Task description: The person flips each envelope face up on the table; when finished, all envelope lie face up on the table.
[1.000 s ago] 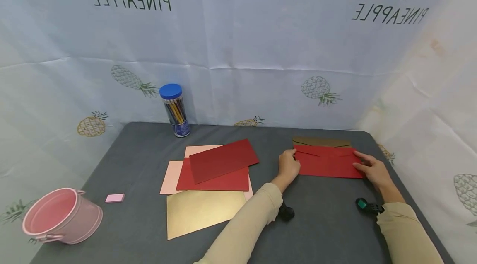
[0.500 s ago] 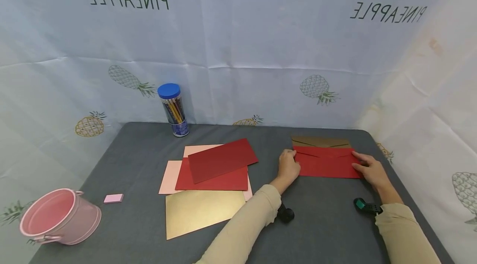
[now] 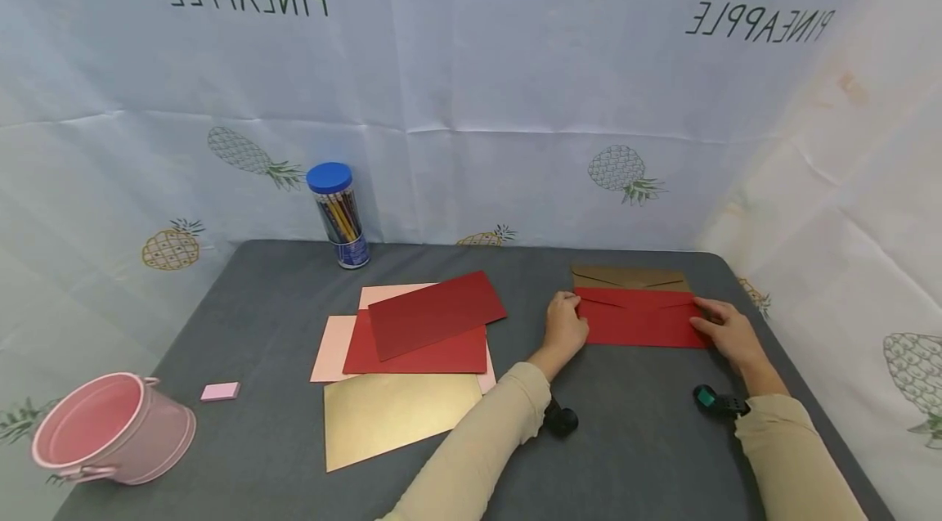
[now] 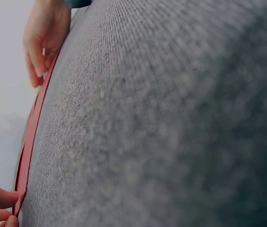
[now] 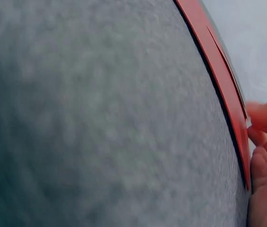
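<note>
Envelope (image 3: pixel 639 321), red, between left hand (image 3: pixel 566 326) and right hand (image 3: pixel 733 334), touching both.

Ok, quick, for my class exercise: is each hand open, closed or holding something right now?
Left hand: closed, pinching the left edge of the red envelope.
Right hand: touching the envelope's right edge; whether it pinches cannot be told.
</note>
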Available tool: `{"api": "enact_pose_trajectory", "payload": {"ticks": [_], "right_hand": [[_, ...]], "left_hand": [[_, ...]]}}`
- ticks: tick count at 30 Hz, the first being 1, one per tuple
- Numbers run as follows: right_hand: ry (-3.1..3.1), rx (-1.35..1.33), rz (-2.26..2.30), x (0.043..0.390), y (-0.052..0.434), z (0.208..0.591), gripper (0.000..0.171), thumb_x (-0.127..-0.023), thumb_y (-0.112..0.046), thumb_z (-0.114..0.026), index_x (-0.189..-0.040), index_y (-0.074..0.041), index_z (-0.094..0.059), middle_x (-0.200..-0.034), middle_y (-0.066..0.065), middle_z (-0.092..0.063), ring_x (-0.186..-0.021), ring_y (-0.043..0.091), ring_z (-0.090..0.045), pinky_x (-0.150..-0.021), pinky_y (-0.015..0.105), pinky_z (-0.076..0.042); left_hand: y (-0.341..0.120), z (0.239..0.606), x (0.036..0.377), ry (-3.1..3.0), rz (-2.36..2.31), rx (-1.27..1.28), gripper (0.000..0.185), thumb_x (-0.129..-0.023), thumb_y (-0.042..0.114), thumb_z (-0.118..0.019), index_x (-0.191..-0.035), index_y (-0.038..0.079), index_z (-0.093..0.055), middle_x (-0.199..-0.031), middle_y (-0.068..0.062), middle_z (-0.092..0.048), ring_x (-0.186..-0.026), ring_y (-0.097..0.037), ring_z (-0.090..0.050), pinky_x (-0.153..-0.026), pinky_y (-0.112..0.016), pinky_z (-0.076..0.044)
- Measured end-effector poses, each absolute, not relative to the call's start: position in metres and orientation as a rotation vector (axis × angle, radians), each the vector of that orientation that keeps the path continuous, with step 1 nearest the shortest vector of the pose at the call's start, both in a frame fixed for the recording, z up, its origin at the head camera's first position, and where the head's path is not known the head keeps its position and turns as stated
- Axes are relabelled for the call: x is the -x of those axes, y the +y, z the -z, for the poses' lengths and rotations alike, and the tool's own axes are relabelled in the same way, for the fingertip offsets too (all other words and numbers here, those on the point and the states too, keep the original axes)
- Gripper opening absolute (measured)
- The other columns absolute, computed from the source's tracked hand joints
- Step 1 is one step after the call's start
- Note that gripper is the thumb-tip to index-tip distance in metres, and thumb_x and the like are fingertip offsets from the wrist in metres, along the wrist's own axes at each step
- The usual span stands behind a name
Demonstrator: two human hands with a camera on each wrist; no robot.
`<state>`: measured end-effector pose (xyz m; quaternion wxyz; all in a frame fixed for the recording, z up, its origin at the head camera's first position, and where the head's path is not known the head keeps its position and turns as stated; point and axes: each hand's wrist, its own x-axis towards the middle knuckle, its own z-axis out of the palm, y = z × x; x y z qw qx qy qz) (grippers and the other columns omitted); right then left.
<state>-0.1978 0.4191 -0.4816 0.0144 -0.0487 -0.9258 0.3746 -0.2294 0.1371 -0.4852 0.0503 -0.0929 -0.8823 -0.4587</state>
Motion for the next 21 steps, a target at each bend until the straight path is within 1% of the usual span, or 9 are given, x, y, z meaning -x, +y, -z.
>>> {"api": "enact_pose_trajectory", "payload": {"ticks": [2,4,6,7,9,13,15,17,21], "right_hand": [[-2.872,0.175,-1.22,0.196,0.419,0.479,0.065,-0.098,-0.033,-0.051,-0.144,0.007,-0.03,-0.143,0.037,-0.025,-0.127,0.053,-0.028,-0.097,0.064,-0.032],[-2.857,0.204,-1.28,0.194,0.421,0.478,0.069,-0.097,-0.036,-0.052,-0.146,0.005,-0.026,-0.145,0.037,-0.024,-0.129,0.052,-0.027,-0.1,0.046,-0.041],[-2.822,0.244,-1.352,0.193,0.422,0.478,0.073,-0.096,-0.038,-0.052,-0.148,0.003,-0.022,-0.149,0.034,-0.021,-0.133,0.048,-0.026,-0.094,0.022,-0.044],[-2.796,0.262,-1.397,0.192,0.423,0.479,0.074,-0.096,-0.039,-0.052,-0.149,0.002,-0.02,-0.151,0.032,-0.02,-0.136,0.043,-0.025,-0.088,0.012,-0.043],[-2.732,0.283,-1.48,0.19,0.425,0.481,0.075,-0.096,-0.039,-0.052,-0.15,0.0,-0.018,-0.154,0.025,-0.02,-0.141,0.031,-0.024,-0.077,0.0,-0.036],[-2.656,0.296,-1.563,0.184,0.424,0.481,0.077,-0.096,-0.039,-0.052,-0.151,-0.002,-0.013,-0.157,0.015,-0.018,-0.142,0.012,-0.024,-0.086,-0.001,-0.034],[-2.656,0.28,-1.543,0.18,0.421,0.478,0.077,-0.096,-0.039,-0.052,-0.152,-0.002,-0.012,-0.157,0.015,-0.018,-0.143,0.011,-0.024,-0.087,-0.002,-0.033],[-2.656,0.238,-1.531,0.176,0.417,0.474,0.076,-0.097,-0.037,-0.052,-0.152,-0.003,-0.012,-0.157,0.017,-0.019,-0.143,0.011,-0.025,-0.084,-0.003,-0.034],[-2.624,0.087,-1.529,0.17,0.402,0.468,0.071,-0.097,-0.029,-0.053,-0.151,-0.002,-0.015,-0.155,0.015,-0.024,-0.138,0.005,-0.032,-0.081,-0.003,-0.036]], "left_hand": [[0.135,0.486,0.229,-2.669,1.459,0.286,0.036,-0.082,-0.001,-0.066,-0.118,-0.004,-0.064,-0.115,-0.01,-0.06,-0.107,-0.022,-0.058,-0.09,-0.024,-0.049],[0.133,0.485,0.228,-2.639,1.558,0.284,0.038,-0.083,-0.002,-0.066,-0.12,-0.004,-0.062,-0.115,-0.011,-0.06,-0.105,-0.022,-0.059,-0.086,-0.023,-0.051],[0.13,0.484,0.227,-2.61,1.667,0.275,0.041,-0.082,-0.002,-0.067,-0.123,-0.004,-0.06,-0.115,-0.012,-0.061,-0.103,-0.022,-0.061,-0.083,-0.022,-0.052],[0.128,0.484,0.227,-2.603,1.705,0.277,0.043,-0.083,-0.002,-0.067,-0.124,-0.004,-0.059,-0.115,-0.013,-0.061,-0.103,-0.021,-0.061,-0.082,-0.022,-0.052],[0.125,0.482,0.226,-2.606,1.774,0.281,0.046,-0.083,-0.001,-0.067,-0.128,-0.003,-0.056,-0.117,-0.013,-0.061,-0.105,-0.022,-0.061,-0.083,-0.024,-0.053],[0.113,0.479,0.225,-2.648,1.819,0.365,0.051,-0.086,0.005,-0.067,-0.134,-0.001,-0.051,-0.125,-0.014,-0.06,-0.113,-0.024,-0.059,-0.09,-0.028,-0.052],[0.102,0.477,0.224,-2.66,1.84,0.416,0.053,-0.087,0.007,-0.066,-0.136,0.0,-0.048,-0.13,-0.014,-0.057,-0.118,-0.026,-0.057,-0.094,-0.03,-0.05],[0.088,0.476,0.223,-2.654,1.855,0.471,0.054,-0.088,0.008,-0.066,-0.137,-0.001,-0.047,-0.133,-0.015,-0.055,-0.122,-0.026,-0.054,-0.097,-0.031,-0.049],[0.058,0.473,0.219,-2.607,1.909,0.525,0.054,-0.089,0.008,-0.065,-0.137,-0.004,-0.044,-0.136,-0.019,-0.052,-0.125,-0.029,-0.051,-0.1,-0.033,-0.047]]}}
